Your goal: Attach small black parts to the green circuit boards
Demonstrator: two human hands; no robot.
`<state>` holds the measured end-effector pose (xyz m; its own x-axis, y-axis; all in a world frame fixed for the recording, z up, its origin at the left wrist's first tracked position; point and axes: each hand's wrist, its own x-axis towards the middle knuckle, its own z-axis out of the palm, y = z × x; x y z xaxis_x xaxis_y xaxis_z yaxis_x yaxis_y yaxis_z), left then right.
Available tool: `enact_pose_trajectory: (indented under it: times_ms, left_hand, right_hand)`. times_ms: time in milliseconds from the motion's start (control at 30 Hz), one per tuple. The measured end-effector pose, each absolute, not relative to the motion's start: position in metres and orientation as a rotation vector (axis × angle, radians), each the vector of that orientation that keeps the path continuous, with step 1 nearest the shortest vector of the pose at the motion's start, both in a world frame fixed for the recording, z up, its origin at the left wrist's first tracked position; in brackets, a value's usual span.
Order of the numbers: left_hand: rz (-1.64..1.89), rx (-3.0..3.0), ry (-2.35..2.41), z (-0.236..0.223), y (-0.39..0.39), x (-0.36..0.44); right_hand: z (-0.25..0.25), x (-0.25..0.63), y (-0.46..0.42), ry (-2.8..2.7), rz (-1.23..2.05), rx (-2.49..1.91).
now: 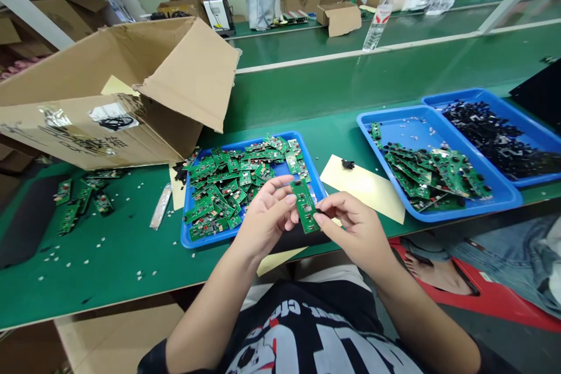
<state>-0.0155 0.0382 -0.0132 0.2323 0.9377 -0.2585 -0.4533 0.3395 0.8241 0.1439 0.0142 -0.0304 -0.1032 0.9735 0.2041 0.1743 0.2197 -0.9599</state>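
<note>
A small green circuit board [305, 205] is held up between my two hands, above the near edge of a blue tray. My left hand [268, 213] grips the board's left edge between thumb and fingers. My right hand [356, 227] is closed at the board's right edge, pinching a small black part [321, 211] against it; the fingers hide most of this part. Behind the hands, the blue tray [186, 228] holds a heap of similar green boards [228, 187] with small components on them.
To the right stand a blue tray [504, 201] with stacked boards and another blue tray [537, 123] of black parts. Yellow paper [372, 190] carries a black piece [347, 163]. A large cardboard box [144, 134] sits left, near loose boards [70, 216]. A water bottle [379, 20] stands behind.
</note>
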Motion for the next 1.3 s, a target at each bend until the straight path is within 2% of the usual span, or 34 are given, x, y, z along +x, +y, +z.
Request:
enact_pose_trajectory:
  times_ms: [200,433,667,1300]
  left_hand:
    - [1.102,0.625,0.980,-0.018,0.037,-0.010]
    - [1.027,0.856,1.067,-0.014,0.031,-0.009]
    - [1.018,0.976,1.025,-0.009,0.025,-0.004]
    - [1.114,0.995,1.076,-0.004,0.022,0.006]
  right_hand:
    - [-0.032,0.141,0.011,-1.491,0.982,-1.107]
    - [-0.022,0.155,0.024,-1.748,0.452,-1.080]
    - [-0.015,0.153,0.026,-1.944,0.205,-1.026]
    - [-0.012,0.148,0.022,-1.991,0.003,-1.117]
